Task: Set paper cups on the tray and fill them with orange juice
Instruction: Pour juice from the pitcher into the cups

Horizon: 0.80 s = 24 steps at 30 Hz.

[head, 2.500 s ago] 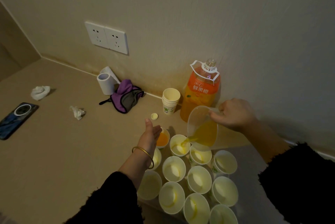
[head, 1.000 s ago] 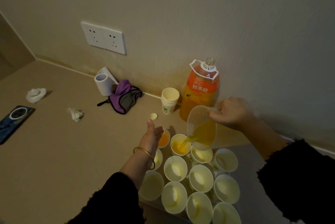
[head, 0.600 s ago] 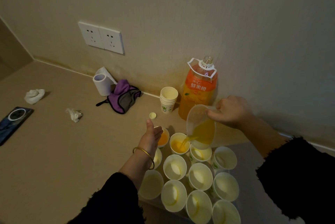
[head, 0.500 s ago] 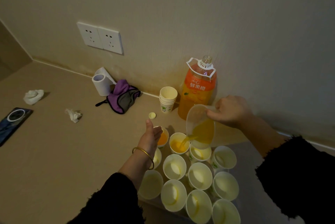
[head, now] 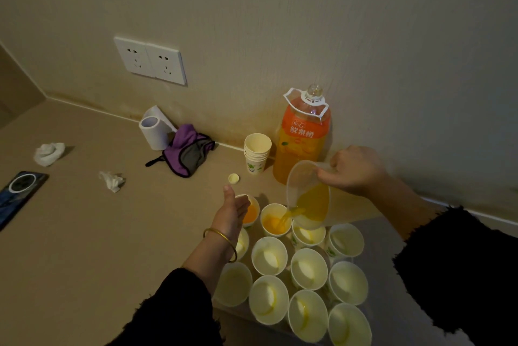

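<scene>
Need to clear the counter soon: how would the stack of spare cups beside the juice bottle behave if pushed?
The stack of spare cups looks like empty thin paper, so probably very light and apt to slide. It stands tall on a narrow base, so a high push would likely tip it. Gripped hard, its walls may crumple.

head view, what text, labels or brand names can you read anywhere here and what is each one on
"鲜果橙": white characters on the orange label of the juice bottle.
Small logo above those characters: too blurred to read.
Green print on the stack of paper cups: too small to read.
No readable text on the clear jug, phone or wall sockets.
</scene>
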Tool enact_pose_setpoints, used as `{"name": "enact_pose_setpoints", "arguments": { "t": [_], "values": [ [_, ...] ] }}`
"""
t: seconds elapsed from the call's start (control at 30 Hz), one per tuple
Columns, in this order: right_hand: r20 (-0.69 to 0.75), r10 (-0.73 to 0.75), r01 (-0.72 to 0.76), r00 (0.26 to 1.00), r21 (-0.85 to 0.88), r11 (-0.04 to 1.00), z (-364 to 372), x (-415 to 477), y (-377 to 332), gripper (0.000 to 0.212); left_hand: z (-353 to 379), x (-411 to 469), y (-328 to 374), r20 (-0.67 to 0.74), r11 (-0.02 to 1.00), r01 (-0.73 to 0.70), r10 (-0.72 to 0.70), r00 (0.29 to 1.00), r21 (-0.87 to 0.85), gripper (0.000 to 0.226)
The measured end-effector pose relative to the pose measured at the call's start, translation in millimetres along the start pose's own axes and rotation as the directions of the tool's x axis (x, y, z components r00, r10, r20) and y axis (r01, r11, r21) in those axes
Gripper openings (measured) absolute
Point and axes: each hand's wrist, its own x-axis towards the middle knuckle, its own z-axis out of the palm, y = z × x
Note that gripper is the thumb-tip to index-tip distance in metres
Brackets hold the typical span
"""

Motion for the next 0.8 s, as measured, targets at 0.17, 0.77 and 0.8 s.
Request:
{"name": "enact_pose_setpoints", "arguments": {
  "t": [0.17,0.77,0.8],
  "values": [
    [0.010,0.013,-0.013,1.000,0.013,1.000,-0.6,-2.1,0.0,0.059,-0.3,-2.0,-0.4,0.001,1.000,0.003,-0.003,1.000,0.013,0.076],
    [0.025,0.027,-0.027,0.999,-0.004,1.000,-1.9,-4.6,-0.9,0.059,-1.7,-1.6,-3.5,-0.007,1.000,0.011,-0.011,1.000,0.029,0.076],
    [0.029,0.029,-0.029,0.999,0.002,1.000,-1.8,-4.5,-0.7,0.059,-1.6,-1.6,-3.2,-0.005,1.000,0.011,-0.011,1.000,0.029,0.075]
  ]
}}
